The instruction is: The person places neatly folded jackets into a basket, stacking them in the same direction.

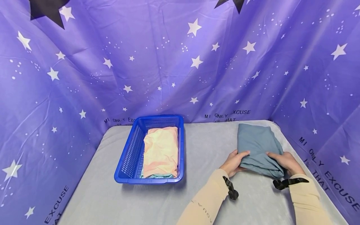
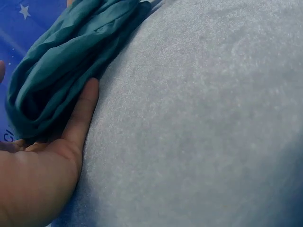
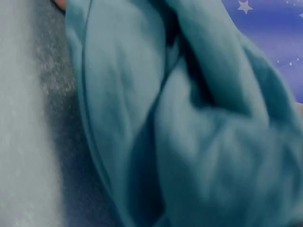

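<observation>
A folded blue-grey cloth (image 1: 258, 147) lies at the right side of the grey-covered table. My left hand (image 1: 234, 162) holds its near left edge, thumb on top and the other fingers beneath. At the near right corner my right hand (image 1: 287, 162) grips it the same way, thumb over the upper layer. In the left wrist view, one finger of the left hand (image 2: 42, 179) runs along the underside of the layered cloth (image 2: 71, 56), by the table surface. Loose folds of the cloth (image 3: 199, 118) fill the right wrist view, and the right hand's fingers are hidden there.
A blue plastic basket (image 1: 119, 170) stands left of centre on the table (image 1: 208, 147). Inside it lies a folded pale pink cloth (image 1: 161, 151) over a light teal one (image 1: 161, 176). Purple star-patterned curtains (image 1: 157, 62) enclose the table's back and sides.
</observation>
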Motion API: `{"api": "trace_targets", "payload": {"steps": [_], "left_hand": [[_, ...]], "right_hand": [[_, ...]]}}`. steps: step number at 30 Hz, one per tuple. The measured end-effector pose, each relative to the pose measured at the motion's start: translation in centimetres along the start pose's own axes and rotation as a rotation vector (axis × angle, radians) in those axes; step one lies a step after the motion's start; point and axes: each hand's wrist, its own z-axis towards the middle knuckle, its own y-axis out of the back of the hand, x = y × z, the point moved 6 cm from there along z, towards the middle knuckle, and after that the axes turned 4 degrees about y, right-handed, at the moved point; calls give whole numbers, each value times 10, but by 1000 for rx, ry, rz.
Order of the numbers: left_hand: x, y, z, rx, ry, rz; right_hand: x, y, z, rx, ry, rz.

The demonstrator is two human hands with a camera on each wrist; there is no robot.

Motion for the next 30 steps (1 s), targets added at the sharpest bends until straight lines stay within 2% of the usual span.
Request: {"api": "trace_targets", "payload": {"steps": [5,8,12,14,20,26,30], "left_hand": [[1,2,2,-18,19,-32],[2,2,3,-25,29,-44],[3,3,2,-43,32,-1],[3,4,1,-50,27,17],[3,5,-1,-56,14,5],[5,9,-2,-52,24,37],[6,9,-2,-44,14,15]], "right_hand": [[7,-3,-3,-34,46,-41],[12,-5,-6,-83,80,-25],[19,-9,-13,-130,146,11],[23,-12,-16,-126,169,29],[34,-18,-26,-116,184,42],[41,-21,-33,-159,209,8],[40,-23,-36,-193,215,28]]}}
